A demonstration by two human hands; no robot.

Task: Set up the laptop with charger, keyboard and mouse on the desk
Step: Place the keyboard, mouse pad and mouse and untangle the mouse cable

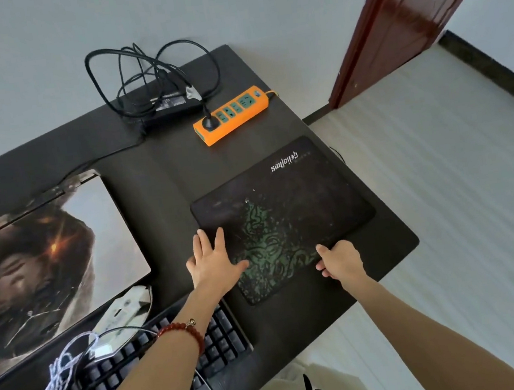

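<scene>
Hands on the mat (pixel 286 210) at the desk's (pixel 154 162) right edge
Left hand (pixel 215 260) presses flat, fingers spread; right hand (pixel 341 260) pinches the mat's near edge

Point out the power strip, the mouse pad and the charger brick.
power strip (pixel 232 113), head view, on its orange top face
mouse pad (pixel 286 204), head view, on its dark middle
charger brick (pixel 170 106), head view, on its black top

The dark desk (pixel 162 174) carried a closed laptop (pixel 50 262). Right of the laptop lay a mouse pad (pixel 286 204); behind it, a charger brick (pixel 167 107) and an orange power strip (pixel 232 113); in front, a keyboard (pixel 134 368).
</scene>
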